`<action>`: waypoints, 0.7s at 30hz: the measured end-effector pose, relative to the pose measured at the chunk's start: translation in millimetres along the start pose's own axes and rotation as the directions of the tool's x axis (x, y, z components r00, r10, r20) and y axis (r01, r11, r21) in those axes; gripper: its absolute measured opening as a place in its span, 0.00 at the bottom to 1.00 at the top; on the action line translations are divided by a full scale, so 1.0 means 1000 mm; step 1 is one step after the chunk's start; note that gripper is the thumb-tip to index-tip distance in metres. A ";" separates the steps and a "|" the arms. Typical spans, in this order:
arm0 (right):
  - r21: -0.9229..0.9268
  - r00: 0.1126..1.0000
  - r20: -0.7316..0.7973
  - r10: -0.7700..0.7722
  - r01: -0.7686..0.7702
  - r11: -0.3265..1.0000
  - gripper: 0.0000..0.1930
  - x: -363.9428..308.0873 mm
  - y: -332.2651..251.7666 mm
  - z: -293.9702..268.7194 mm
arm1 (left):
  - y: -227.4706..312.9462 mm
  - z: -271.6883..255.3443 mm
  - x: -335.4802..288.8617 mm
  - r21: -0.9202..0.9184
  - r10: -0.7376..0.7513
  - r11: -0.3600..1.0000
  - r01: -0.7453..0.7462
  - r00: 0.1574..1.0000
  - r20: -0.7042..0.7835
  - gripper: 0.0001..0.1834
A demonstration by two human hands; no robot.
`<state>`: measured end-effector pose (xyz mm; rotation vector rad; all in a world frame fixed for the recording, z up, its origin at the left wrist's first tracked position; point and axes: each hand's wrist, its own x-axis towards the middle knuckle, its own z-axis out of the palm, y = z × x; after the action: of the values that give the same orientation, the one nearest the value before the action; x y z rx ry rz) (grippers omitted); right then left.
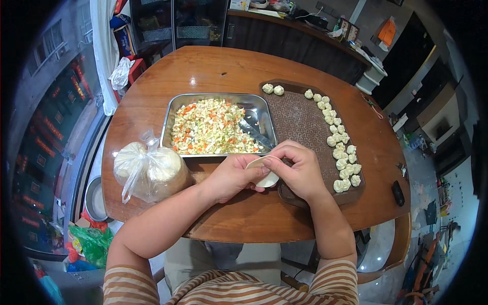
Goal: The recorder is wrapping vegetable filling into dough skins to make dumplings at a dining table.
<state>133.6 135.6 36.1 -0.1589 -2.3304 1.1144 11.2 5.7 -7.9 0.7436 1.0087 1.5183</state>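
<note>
The step in hand looks like readying a round dough wrapper (269,181): the fingers of the left hand (235,175) and right hand (299,170) pinch it between them, above the tabletop (152,76), just nearer the person than the metal tray (166,124). No filling shows on it. The next move likely calls for cupping it in one hand, freeing the other for the metal utensil (256,134) in the chopped filling (208,127).
</note>
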 end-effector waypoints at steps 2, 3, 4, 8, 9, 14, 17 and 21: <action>-0.037 1.000 0.008 -0.017 0.017 0.999 0.06 0.001 0.000 0.000 | -0.003 -0.007 0.002 0.073 0.043 0.996 -0.047 0.998 0.054 0.08; -0.072 0.999 0.014 -0.034 0.035 0.997 0.06 0.001 0.000 0.000 | -0.003 -0.007 0.001 0.090 0.037 0.995 -0.042 0.998 0.058 0.08; -0.109 0.999 0.019 -0.048 0.050 0.993 0.06 0.001 0.000 -0.001 | 0.000 -0.005 0.000 0.107 0.029 0.994 -0.036 0.997 0.065 0.09; -0.130 0.997 0.052 -0.057 0.064 0.989 0.06 0.000 0.005 0.000 | 0.004 0.003 -0.003 0.127 0.032 0.991 -0.038 0.998 0.051 0.09; -0.120 0.997 0.045 -0.058 0.063 0.991 0.06 0.000 0.006 0.001 | 0.003 0.001 -0.002 0.129 0.023 0.991 -0.029 0.998 0.054 0.08; -0.079 0.999 0.019 -0.030 0.032 0.996 0.06 -0.001 0.004 0.001 | 0.000 -0.001 -0.001 0.101 -0.012 0.995 0.009 0.999 0.033 0.10; -0.084 0.999 0.019 -0.034 0.035 0.996 0.05 -0.001 0.004 0.001 | 0.000 -0.001 0.000 0.084 -0.030 0.996 0.027 0.999 0.035 0.10; -0.081 0.999 0.023 -0.038 0.040 0.996 0.05 0.000 0.002 0.002 | 0.000 -0.003 -0.001 0.110 -0.017 0.994 0.011 0.999 0.051 0.11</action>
<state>132.4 135.5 33.4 -0.1315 -2.3885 1.0081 8.7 4.5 -9.5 0.8469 1.0624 1.4332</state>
